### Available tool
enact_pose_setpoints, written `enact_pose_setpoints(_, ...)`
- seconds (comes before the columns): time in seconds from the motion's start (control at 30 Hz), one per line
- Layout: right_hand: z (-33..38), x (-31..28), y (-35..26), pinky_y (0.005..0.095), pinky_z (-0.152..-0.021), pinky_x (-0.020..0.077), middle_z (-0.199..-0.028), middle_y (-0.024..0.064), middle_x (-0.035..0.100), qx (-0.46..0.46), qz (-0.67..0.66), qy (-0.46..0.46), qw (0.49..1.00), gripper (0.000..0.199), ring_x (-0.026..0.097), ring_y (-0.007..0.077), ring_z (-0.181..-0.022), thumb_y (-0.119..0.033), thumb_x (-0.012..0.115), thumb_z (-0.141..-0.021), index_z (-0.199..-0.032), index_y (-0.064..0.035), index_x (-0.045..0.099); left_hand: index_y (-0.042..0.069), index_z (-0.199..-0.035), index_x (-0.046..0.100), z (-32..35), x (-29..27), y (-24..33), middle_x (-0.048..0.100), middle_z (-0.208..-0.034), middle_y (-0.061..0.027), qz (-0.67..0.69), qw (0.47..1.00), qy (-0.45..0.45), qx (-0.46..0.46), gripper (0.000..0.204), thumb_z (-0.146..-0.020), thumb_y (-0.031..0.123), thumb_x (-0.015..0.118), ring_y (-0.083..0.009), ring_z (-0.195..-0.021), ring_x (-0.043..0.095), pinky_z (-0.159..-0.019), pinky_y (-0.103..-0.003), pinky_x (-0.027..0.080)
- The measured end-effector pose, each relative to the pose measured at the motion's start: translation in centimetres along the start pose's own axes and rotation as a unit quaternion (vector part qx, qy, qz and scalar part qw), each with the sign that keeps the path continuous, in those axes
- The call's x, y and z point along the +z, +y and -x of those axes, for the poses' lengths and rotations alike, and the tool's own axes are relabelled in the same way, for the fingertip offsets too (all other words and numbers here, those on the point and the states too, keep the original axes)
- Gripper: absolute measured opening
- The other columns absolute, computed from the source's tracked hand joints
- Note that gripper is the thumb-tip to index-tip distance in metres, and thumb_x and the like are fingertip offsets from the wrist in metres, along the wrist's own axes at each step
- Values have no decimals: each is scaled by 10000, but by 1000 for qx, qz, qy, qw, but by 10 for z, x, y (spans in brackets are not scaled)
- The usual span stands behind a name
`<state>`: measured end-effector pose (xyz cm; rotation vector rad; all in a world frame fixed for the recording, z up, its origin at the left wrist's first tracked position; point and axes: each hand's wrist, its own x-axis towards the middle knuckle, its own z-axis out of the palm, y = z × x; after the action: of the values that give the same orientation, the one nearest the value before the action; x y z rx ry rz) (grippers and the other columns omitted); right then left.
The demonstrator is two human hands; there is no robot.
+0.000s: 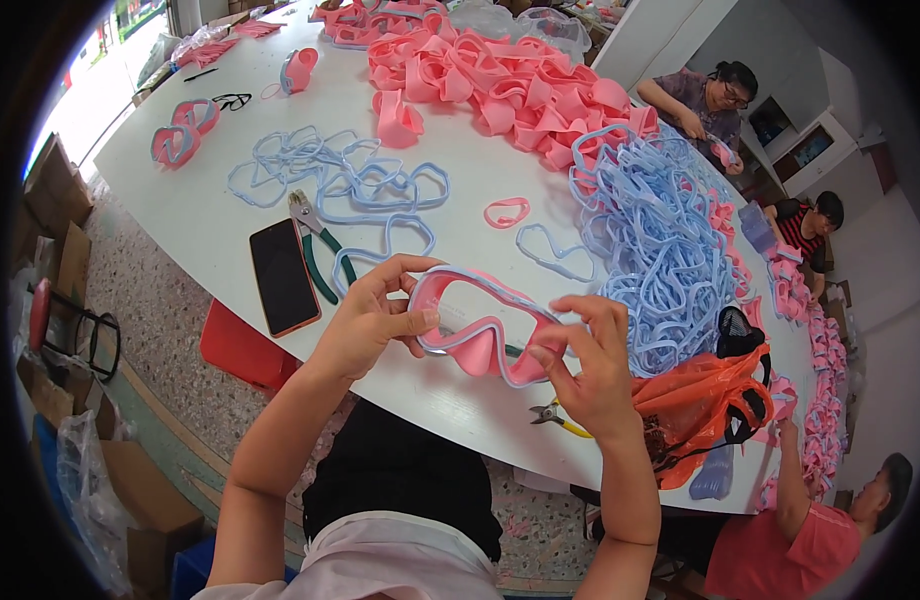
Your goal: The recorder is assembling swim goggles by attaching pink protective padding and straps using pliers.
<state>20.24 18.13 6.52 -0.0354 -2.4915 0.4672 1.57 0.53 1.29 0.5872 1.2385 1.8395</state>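
Held up over the near table edge is a pink diving mask skirt (477, 355) with a light blue frame along its rim. My left hand (375, 312) grips its left end between thumb and fingers. At the right end, my right hand (592, 365) pinches the rim with thumb and fingertips. Just beyond lie a single light blue frame (557, 262) and a small pink ring-shaped piece (507, 213). Loose blue frames (365, 185) spread across the table further left. The fingers partly cover both ends of the mask.
A phone (284, 277) and green-handled pliers (325, 243) lie left; yellow-handled cutters (555, 415) lie near the edge. Heaps of pink skirts (480, 85) and blue frames (660, 260) cover the far and right sides. An orange bag (695, 400) sits right. Several other people work along the right.
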Motion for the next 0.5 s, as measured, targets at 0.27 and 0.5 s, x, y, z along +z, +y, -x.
enact_pose_setpoints(0.27, 10, 4, 22, 257, -714, 475, -930, 66, 581, 235, -282, -56, 928, 250, 588, 133, -805, -97, 677, -861, -1087, 3, 641, 27, -1260, 513, 2, 0, 0, 445, -968, -57, 3, 1000, -3, 8, 484, -804, -26, 668, -168, -788, 626, -493, -240, 552)
enact_pose_setpoints(0.5, 20, 23, 19, 230, -673, 466, -862, 44, 569, 272, -289, -23, 918, 173, 574, 96, -727, -13, 685, -824, -996, 10, 681, 49, -1286, 459, 12, 2, -8, 450, -1018, -88, -109, 993, 38, -11, 578, -764, 44, 707, -170, -807, 582, -559, -246, 488)
